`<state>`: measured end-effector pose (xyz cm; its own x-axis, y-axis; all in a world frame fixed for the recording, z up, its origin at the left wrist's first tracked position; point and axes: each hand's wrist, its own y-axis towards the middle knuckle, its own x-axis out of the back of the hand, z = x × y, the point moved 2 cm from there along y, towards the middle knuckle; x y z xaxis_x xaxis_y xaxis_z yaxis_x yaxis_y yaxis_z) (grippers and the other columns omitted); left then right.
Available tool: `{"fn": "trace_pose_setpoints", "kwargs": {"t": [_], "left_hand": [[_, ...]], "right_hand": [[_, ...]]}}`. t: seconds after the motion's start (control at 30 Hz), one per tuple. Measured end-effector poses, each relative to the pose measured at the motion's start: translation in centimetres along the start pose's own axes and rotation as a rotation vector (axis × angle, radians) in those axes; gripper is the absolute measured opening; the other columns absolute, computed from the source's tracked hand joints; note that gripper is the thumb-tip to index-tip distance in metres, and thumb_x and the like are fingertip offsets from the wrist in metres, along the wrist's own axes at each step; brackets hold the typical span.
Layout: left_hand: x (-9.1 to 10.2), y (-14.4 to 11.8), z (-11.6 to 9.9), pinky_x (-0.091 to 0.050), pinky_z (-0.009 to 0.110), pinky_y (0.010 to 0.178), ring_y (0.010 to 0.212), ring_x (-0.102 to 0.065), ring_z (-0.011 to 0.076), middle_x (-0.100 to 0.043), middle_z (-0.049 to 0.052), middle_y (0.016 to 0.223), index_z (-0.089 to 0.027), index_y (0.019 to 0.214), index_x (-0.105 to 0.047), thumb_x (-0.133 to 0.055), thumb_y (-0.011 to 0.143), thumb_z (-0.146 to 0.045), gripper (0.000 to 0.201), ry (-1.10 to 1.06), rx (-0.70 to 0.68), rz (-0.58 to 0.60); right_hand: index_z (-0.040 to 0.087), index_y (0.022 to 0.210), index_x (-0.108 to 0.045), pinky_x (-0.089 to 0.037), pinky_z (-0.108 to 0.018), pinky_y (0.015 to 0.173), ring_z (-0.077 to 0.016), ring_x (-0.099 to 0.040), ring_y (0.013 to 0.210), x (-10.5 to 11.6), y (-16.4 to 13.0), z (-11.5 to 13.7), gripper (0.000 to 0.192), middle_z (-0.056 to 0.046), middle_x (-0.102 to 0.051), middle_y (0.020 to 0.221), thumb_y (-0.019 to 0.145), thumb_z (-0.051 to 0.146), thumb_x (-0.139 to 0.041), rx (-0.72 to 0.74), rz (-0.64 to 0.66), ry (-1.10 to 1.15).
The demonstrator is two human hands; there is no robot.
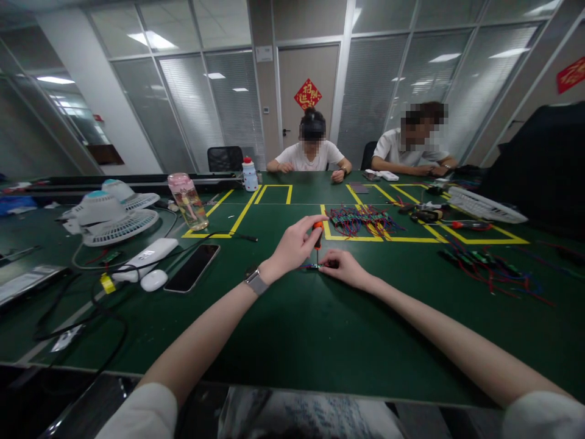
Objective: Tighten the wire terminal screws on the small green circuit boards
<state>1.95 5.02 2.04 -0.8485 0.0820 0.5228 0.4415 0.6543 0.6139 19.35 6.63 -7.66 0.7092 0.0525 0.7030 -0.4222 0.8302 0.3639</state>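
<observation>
My left hand (295,245) is closed around the orange and black handle of a small screwdriver (318,236). The tool stands upright, its thin shaft pointing down at a small green circuit board (313,266) on the green table. My right hand (343,268) pinches the right end of that board, fingers resting low against the tabletop. Whether the tip sits in a screw is too small to tell. Beyond my hands lies a bunch of circuit boards with red and blue wires (363,221).
Another wired bunch of boards (487,262) lies to the right, near a red-handled screwdriver (470,225) and a white keyboard (487,206). Leftward are a phone (192,268), a white earbud case (154,280), a drink bottle (188,201) and white fans (112,216). Two people sit opposite.
</observation>
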Motion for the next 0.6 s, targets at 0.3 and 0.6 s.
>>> {"fn": "trace_pose_setpoints", "kwargs": {"t": [0.3,0.6], "left_hand": [[0.8,1.8,3.2,-0.035,0.015,0.037,0.038,-0.05,0.0035,-0.065,0.001,0.078,-0.018,0.12,-0.057,-0.047,0.093,-0.034,0.033,-0.033,0.119,-0.058],[0.6,1.5,3.0,-0.037,0.015,0.039,0.039,-0.051,0.0017,-0.065,0.006,0.103,-0.02,0.126,-0.053,-0.044,0.095,-0.031,0.034,-0.053,0.124,-0.048]], "right_hand": [[0.014,0.086,-0.074,-0.044,-0.026,0.061,-0.0137,-0.054,0.066,-0.1,0.5,-0.6,0.015,-0.003,-0.059,0.076,0.077,0.026,-0.07,-0.004,0.037,0.087],[0.013,0.091,-0.075,-0.041,-0.026,0.059,-0.0135,-0.052,0.064,0.3,0.1,-0.4,0.023,-0.004,-0.059,0.078,0.079,0.032,-0.068,0.016,0.062,0.09]]}}
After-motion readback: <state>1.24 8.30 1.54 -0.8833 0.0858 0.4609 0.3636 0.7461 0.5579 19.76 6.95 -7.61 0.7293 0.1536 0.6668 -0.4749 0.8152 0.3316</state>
